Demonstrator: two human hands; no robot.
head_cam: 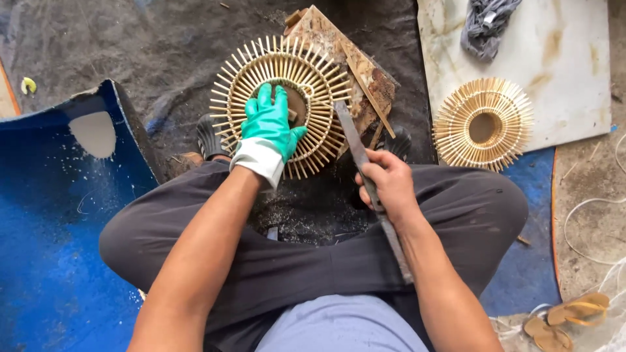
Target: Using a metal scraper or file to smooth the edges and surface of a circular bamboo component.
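The gloved left hand (268,124) presses flat, fingers spread, on a sunburst stick frame (282,98) lying on a wood block (372,78). The bare right hand (386,186) grips a long metal blade (355,146), whose tip touches the frame's edge.

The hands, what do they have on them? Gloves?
Only one. The left hand wears a green rubber glove with a pale, whitish cuff at the wrist. The right hand is bare. Both forearms are bare too, with no sleeves, watch or bracelet showing.

Seated cross-legged, both forearms reach forward over the knees. The left hand (268,124), in a green glove, lies flat with fingers spread. The bare right hand (386,182) is fisted, knuckles up, thumb on top.
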